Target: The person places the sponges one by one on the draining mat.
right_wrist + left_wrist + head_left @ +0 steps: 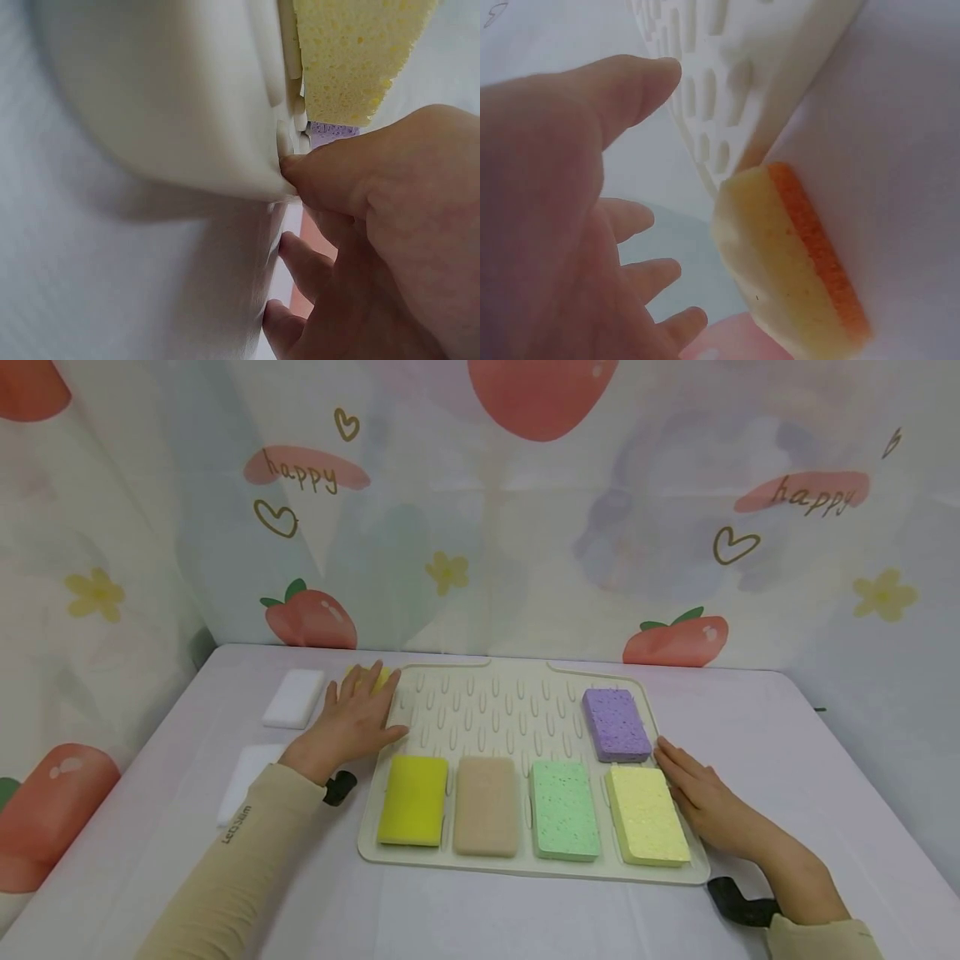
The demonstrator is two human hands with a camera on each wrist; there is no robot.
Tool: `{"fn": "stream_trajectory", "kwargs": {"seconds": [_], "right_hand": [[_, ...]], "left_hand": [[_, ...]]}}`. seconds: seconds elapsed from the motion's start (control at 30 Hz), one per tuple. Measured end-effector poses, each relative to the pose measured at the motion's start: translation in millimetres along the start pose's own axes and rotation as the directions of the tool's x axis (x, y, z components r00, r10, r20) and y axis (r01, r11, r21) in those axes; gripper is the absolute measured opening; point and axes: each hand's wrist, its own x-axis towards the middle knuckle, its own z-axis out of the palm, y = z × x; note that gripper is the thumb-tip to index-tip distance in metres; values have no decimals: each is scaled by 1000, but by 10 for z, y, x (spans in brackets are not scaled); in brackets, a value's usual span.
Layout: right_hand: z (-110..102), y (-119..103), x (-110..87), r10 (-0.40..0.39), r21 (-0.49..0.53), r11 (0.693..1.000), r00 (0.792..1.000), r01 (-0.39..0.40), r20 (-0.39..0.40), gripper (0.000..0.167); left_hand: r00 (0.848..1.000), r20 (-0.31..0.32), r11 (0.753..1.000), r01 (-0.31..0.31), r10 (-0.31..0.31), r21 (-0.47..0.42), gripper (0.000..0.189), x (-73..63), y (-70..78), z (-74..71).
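Observation:
My left hand [347, 724] hovers at the far left corner of a cream drying mat [517, 870] with raised oval ribs. Its fingers are spread above a two-layer sponge [769, 247], pale yellow and orange, lying beside the mat; in the left wrist view a gap shows between them. My right hand [705, 802] rests along the mat's right edge, fingers fairly straight, thumb touching the rim. Nearest to it are a pale yellow sponge [648, 816] and a purple sponge [617, 724]. A green sponge [565, 810], a beige one [486, 806] and a bright yellow one [413, 800] complete the front row.
Two white sponges lie left of the mat: one farther back [294, 698], another [247, 781] partly behind my left sleeve. A printed cloth [487, 527] hangs behind the white-covered table [435, 918].

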Motion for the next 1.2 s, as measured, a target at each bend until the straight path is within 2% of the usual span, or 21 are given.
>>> {"fn": "stream_trajectory", "kwargs": {"seconds": [0.17, 0.3, 0.43, 0.53, 0.77, 1.03, 1.2], "right_hand": [[-2, -17, 2, 8, -6, 1000, 1000, -8, 5, 51], [-10, -35, 1, 13, -1, 1000, 1000, -13, 11, 51], [-16, -45, 2, 14, 2, 1000, 1000, -14, 17, 51], [-15, -42, 2, 13, 4, 1000, 1000, -13, 19, 52], [-22, -17, 6, 21, 20, 1000, 999, -21, 27, 53], [-21, -3, 9, 19, 20, 1000, 1000, -19, 23, 53], [-10, -17, 5, 18, 11, 1000, 1000, -18, 23, 52]], "left_hand": [[999, 25, 999, 36, -35, -5, 88, 18, -49, 27], [995, 69, 997, 75, -74, -18, 85, 36, -83, 49], [993, 89, 995, 87, -83, -39, 80, 50, -115, 67], [993, 93, 996, 76, -72, -45, 76, 50, -134, 78], [999, 37, 999, -35, 36, -22, 65, 44, -156, 82], [998, 55, 1000, 14, -12, -24, 64, 52, -139, 66], [1000, 22, 1000, 7, -7, -10, 58, 45, -148, 80]]}}
